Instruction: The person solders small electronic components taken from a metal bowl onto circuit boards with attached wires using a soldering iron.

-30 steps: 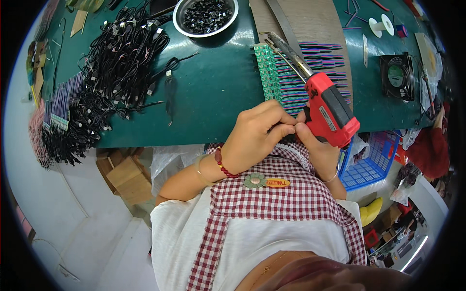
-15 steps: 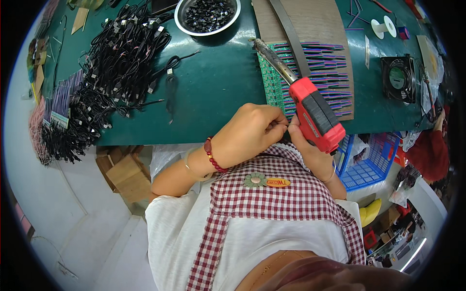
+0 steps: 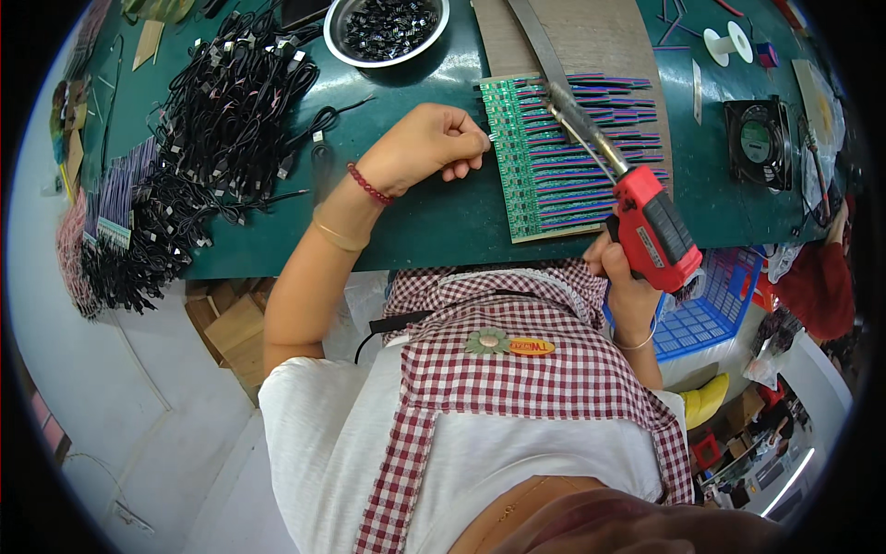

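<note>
My left hand [image 3: 429, 146] is closed in a pinch at the left edge of a green circuit board panel [image 3: 512, 175]. Small pale tips show just past its fingertips, too small to name. My right hand [image 3: 628, 291] grips a red and black soldering gun [image 3: 653, 226]. Its metal barrel slants up and left, with the tip above the panel's upper part. Rows of black, blue and pink wires [image 3: 591, 166] run rightward from the panel, which lies on a brown board [image 3: 517, 46]. A grey metal strip [image 3: 538, 46] crosses that board. Across my lap lies a black cable [image 3: 401, 322].
A heap of black USB cables [image 3: 240, 102] covers the table's left side. Behind stands a metal bowl [image 3: 333, 42] of small black parts. To the right are a small fan [image 3: 757, 145] and a white spool [image 3: 729, 44]. A blue crate [image 3: 697, 323] sits below the table edge.
My left hand has moved from beside my right hand up to the panel's left edge. The soldering gun has shifted right and its tip now hangs over the panel. The lap cable has come into view.
</note>
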`<state>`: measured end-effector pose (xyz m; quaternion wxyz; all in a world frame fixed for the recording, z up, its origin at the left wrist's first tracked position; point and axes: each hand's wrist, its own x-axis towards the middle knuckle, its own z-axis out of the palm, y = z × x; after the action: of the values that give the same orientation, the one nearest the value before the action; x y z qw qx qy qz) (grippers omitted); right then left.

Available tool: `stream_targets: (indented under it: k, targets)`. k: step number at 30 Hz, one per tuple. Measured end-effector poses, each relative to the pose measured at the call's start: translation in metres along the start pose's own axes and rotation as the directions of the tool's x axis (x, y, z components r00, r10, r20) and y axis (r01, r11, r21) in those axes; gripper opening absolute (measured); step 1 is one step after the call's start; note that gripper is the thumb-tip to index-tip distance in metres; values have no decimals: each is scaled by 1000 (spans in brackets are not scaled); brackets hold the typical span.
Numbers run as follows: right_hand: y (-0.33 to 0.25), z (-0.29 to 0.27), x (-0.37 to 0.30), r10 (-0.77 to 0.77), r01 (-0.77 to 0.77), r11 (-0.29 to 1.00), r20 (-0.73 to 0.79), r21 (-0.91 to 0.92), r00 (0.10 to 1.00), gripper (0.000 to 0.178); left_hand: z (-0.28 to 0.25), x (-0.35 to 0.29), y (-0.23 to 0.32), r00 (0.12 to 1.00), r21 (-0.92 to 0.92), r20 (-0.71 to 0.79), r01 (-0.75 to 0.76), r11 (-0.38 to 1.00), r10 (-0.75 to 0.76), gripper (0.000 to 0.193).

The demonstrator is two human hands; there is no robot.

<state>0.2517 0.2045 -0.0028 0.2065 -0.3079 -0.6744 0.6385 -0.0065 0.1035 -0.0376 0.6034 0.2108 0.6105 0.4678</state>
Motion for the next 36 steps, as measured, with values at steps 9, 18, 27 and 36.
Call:
stream_targets:
  k: [9, 18, 27, 36]
  targets:
    - [34, -23, -27, 3, -5, 990, -16, -140, 1000, 30, -2, 5, 10, 999, 93, 11, 30, 995, -32, 18]
    - [38, -16, -27, -58, 66, 980, 52, -186, 997, 30, -8, 10, 10, 998, 173, 54, 24, 985, -34, 18]
    - [37, -14, -26, -34, 42, 988, 55, -149, 998, 28, -8, 11, 13, 998, 177, 48, 41, 983, -50, 17]
    - [28, -7, -24, 1, 2, 984, 17, -181, 1000, 10, -6, 10, 14, 997, 170, 34, 58, 984, -64, 16]
